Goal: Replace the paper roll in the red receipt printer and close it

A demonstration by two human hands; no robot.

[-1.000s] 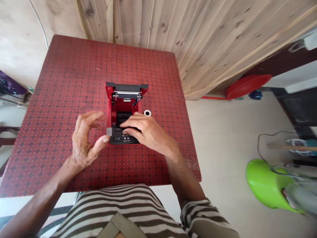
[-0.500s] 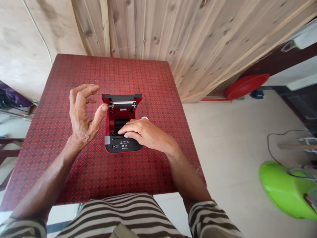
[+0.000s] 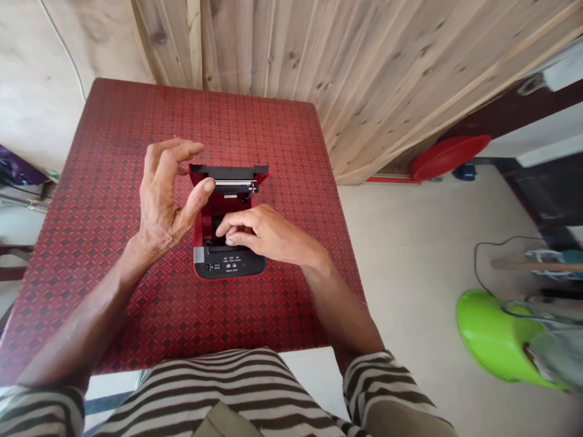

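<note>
A small red and black label printer (image 3: 232, 261) sits on the red patterned table, its lid (image 3: 230, 171) raised and tipped back. Its near panel carries small buttons and a grey patch at the left corner. My right hand (image 3: 273, 233) reaches over from the right, index finger and thumb apart and bent into the paper compartment, covering part of it. No held object shows there. Beside the printer's left side is my left hand (image 3: 166, 197), open, fingers raised and spread. Its thumb overlaps the lid's left end; I cannot tell whether it touches.
The red patterned table (image 3: 291, 303) meets a wooden plank wall (image 3: 255, 48) at the back. To the right on the pale floor (image 3: 401, 261) stand a bright green plastic object (image 3: 487, 334) and a red round basin (image 3: 450, 158). A cable (image 3: 476, 261) lies there too.
My left hand has moved right, toward the raised lid, with its thumb now overlapping it. The right hand's fingers have bent more inside the compartment. The view has shifted slightly.
</note>
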